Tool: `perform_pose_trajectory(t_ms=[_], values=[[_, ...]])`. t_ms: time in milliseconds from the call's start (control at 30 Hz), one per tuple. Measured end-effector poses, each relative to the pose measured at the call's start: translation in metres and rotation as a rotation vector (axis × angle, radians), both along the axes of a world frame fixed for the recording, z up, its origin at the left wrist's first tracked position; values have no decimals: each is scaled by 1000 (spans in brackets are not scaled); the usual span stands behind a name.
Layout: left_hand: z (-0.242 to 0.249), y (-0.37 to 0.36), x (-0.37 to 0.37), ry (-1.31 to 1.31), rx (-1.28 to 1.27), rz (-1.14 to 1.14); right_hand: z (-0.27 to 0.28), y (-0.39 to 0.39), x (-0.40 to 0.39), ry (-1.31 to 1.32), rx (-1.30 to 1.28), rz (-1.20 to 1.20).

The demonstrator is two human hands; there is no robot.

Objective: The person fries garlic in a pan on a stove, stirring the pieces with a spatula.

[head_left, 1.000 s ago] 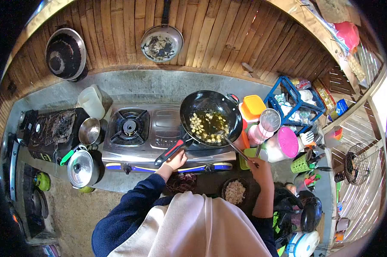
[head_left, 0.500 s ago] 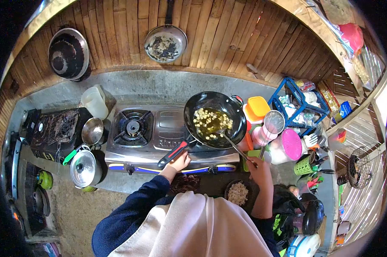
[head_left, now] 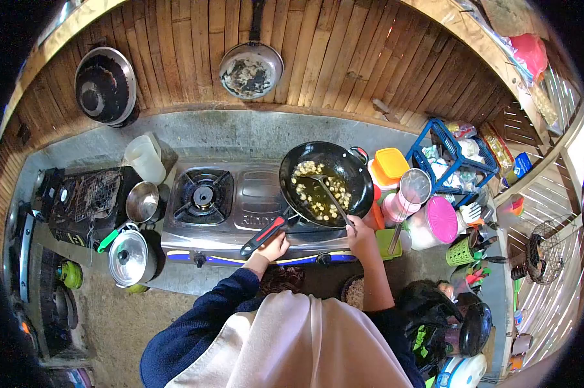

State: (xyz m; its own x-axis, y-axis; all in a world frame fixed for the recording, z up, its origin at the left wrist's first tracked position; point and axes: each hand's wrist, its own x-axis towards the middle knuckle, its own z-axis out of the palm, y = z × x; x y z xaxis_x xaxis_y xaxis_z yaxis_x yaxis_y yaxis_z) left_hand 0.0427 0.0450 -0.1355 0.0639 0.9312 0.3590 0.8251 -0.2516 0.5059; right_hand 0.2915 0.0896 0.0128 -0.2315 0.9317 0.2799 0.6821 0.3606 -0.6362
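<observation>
A black wok sits on the right burner of the stove, with pale small pieces of food in oil inside it. My left hand is closed at the wok's black-and-red handle, gripping it from below; the fingers are partly hidden. My right hand is closed around the end of a metal spatula. The spatula's head lies in the oil toward the wok's far left side. Below my right forearm, a bowl of shredded pale food is partly covered.
The two-burner stove has a bare left burner. Left of it stand a lidded pot, a small steel pot and a grill rack. To the right are plastic tubs, a pink-lidded container and a blue rack.
My right hand has moved left and up, carrying the spatula's head to the wok's far left side. The food has spread into a ring around the oil. My left hand stays at the handle.
</observation>
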Motion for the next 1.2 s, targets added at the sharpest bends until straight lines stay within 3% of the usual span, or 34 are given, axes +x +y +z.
perform_pose_trajectory(t_ms=[200, 367, 567, 700, 1033, 1200], values=[[5, -1, 0, -6, -94, 12, -6, 11, -2, 32, -69, -35], [0, 0, 0, 8, -5, 18, -21, 12, 22, 61, 66, 11], [10, -3, 1, 8, -27, 25, 25, -22, 44, -95, -213, -68], [-3, 0, 1, 21, 16, 31, 31, -36, 65, -56, -35, 10], [-2, 0, 2, 46, 73, 29, 99, -72, 85, -203, -206, -29], [-4, 1, 1, 8, -60, 33, 109, -78, 92, -229, -251, -35]])
